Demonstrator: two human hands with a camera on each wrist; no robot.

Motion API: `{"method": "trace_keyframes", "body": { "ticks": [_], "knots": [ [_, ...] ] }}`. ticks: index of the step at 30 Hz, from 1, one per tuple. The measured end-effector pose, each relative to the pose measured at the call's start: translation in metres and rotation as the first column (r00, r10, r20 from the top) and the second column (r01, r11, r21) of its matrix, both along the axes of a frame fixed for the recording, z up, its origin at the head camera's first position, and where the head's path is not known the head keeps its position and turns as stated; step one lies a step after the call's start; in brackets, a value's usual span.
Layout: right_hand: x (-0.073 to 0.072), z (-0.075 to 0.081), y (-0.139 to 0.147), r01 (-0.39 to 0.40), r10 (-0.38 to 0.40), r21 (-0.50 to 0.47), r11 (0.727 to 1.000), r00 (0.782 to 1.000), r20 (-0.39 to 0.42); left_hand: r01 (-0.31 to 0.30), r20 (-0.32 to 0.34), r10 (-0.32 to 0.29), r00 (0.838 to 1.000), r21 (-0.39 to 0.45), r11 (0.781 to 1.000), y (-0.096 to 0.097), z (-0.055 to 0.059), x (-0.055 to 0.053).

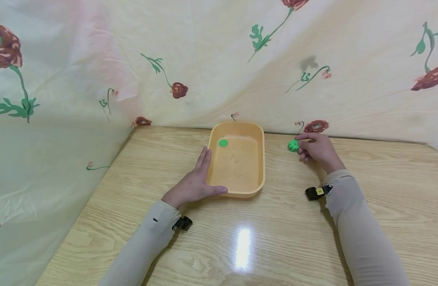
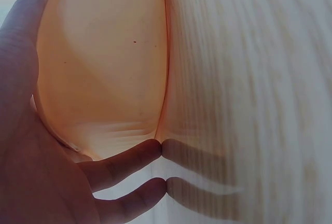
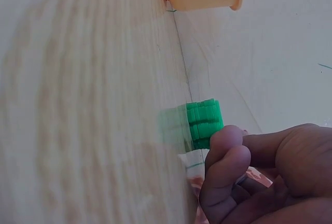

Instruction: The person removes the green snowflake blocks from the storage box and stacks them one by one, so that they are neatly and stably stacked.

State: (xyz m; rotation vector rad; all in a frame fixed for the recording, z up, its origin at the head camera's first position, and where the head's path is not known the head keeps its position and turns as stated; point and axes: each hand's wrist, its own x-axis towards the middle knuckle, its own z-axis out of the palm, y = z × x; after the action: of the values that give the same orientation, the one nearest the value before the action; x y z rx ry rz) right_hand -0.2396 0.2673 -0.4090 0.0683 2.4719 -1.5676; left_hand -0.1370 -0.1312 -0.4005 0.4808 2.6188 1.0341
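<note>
A shallow orange plastic tray (image 1: 237,171) stands on the wooden table. My left hand (image 1: 195,180) rests at its near left corner. The thumb lies along the near rim, the straight fingers along the left side; in the left wrist view two fingertips (image 2: 150,149) touch the tabletop. Inside the tray, towards the far left, is a flat green disc (image 1: 223,143). Right of the tray, near the table's back edge, my right hand (image 1: 317,149) pinches a small green ribbed round piece (image 3: 205,123). The right wrist view shows this piece standing on the table, with curled fingers at its upper edge.
The wooden tabletop (image 1: 294,234) ends at the back against a flower-printed cloth (image 1: 219,59), which also hangs along the left side. A bright light reflection (image 1: 243,248) shows on the near table. Black straps (image 1: 315,193) sit at both wrists.
</note>
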Motion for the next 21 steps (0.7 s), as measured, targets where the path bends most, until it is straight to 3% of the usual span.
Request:
{"method": "trace_keyframes", "body": {
  "ticks": [17, 21],
  "knots": [
    [-0.0015, 0.0031, -0.0004, -0.012, 0.012, -0.007, 1.000, 1.000, 0.014, -0.016, 0.006, 0.016, 1.000, 0.016, 1.000, 0.0007, 0.0015, 0.0002],
    [-0.0009, 0.0043, 0.0027, 0.020, -0.020, -0.040, 0.999, 1.000, 0.006, -0.022, 0.007, 0.022, 1.000, 0.008, 1.000, 0.0017, 0.0017, -0.0002]
  ]
}}
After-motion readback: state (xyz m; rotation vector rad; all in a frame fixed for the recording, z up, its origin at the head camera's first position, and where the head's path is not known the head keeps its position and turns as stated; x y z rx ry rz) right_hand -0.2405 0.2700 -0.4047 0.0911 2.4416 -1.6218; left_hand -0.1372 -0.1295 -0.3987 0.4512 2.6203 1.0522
